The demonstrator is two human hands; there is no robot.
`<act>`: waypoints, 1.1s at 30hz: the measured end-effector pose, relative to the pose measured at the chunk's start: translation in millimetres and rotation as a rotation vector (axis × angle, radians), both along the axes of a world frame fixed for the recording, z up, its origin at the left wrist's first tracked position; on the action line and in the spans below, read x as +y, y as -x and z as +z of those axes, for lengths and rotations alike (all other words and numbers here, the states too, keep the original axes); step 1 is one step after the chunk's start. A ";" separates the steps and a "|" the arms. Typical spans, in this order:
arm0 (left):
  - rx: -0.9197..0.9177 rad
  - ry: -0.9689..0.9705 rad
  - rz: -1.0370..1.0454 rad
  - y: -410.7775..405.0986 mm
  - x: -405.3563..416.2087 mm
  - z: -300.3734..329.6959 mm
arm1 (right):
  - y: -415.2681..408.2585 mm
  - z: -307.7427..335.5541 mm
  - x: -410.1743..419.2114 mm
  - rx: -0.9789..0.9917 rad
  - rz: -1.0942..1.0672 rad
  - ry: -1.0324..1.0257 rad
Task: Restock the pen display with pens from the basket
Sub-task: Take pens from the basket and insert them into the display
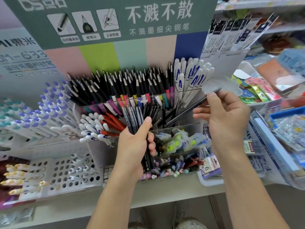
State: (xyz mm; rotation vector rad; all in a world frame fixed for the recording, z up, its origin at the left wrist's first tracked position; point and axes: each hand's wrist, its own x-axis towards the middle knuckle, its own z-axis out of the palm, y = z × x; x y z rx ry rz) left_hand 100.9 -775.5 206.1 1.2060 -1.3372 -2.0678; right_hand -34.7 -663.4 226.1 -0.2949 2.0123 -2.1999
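Clear, glossy plastic forms the tiered pen display (179,128), its walls catching light; the back-row pens (132,85) show matt black barrels tipped with shiny metal cones; white pens (191,75) beside them look like smooth plastic with blue print; the single dark pen (194,105) pinched in the right hand (226,116) has a matt finish; the bundle of dark pens (140,129) gripped by the left hand (133,144) looks semi-translucent; the white perforated rack (66,174) appears matt plastic; the green printed sign (115,19) looks like smooth card.
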 end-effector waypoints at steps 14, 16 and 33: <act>0.095 -0.150 -0.011 3.8 9.1 5.9 | -5.8 -53.0 -28.8 0.358 0.130 -0.434; 0.092 -0.133 -0.031 4.0 8.2 4.3 | -8.4 -49.7 -26.9 0.375 0.092 -0.451; 0.072 0.110 -0.219 12.1 14.4 3.0 | -22.8 -13.2 -9.8 -0.647 0.544 -0.011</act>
